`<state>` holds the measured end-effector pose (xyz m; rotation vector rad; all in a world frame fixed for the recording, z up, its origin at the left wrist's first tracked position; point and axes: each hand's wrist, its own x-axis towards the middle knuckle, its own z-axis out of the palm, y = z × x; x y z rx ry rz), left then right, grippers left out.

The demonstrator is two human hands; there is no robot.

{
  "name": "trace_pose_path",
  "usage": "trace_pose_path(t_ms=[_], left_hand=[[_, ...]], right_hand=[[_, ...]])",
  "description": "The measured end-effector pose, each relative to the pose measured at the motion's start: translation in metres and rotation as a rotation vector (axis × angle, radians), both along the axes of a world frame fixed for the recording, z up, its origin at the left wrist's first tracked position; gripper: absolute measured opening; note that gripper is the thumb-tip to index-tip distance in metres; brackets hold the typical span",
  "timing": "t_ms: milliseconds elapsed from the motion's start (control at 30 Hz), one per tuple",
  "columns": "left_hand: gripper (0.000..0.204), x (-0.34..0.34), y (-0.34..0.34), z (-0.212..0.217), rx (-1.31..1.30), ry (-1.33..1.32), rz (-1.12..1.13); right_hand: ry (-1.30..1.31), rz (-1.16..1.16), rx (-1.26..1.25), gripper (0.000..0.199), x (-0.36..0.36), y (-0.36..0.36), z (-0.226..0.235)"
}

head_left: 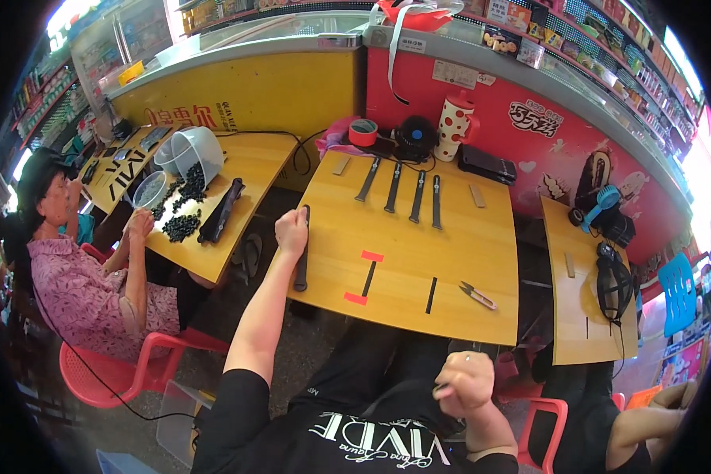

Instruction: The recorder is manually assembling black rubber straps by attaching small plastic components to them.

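My left hand (291,231) is closed in a fist at the left edge of the wooden table (347,237), against the upper part of a black strap (302,268). That strap runs lengthwise along the edge. In front of my body, off the table's near edge, my right hand (466,383) is closed, with a small dark bit showing at its fingertips that I cannot make out. Several similar black straps (394,188) lie side by side at the far side. Nearer are red tape marks (372,256), a short black strip (431,295) and thread snips (479,295).
Behind the straps stand a red tape roll (363,133), a black round device (415,137), a polka-dot tumbler (455,126) and a black pouch (487,163). At left, a person (95,268) sits by small black parts (182,227). Another table (565,316) stands at right.
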<state>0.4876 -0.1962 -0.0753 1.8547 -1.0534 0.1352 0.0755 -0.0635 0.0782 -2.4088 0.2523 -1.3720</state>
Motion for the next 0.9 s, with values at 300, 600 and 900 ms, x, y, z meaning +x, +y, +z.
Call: trace_pose_path(t_ms=[300, 600, 900], left_hand=[[0.027, -0.099, 0.034, 0.099, -0.022, 0.247, -0.726], [0.027, -0.27, 0.061, 0.103, 0.501, 0.904, -1.285], [0.025, -0.302, -0.057, 0.066, 0.506, 1.541, -0.979]], right_hand=[[0.092, -0.325, 0.041, 0.027, -0.016, -0.051, 0.027], [0.041, -0.49, 0.456, 0.034, -0.033, -0.168, 0.029], [0.035, -0.416, 0.584, 0.032, -0.022, -0.359, -0.049]])
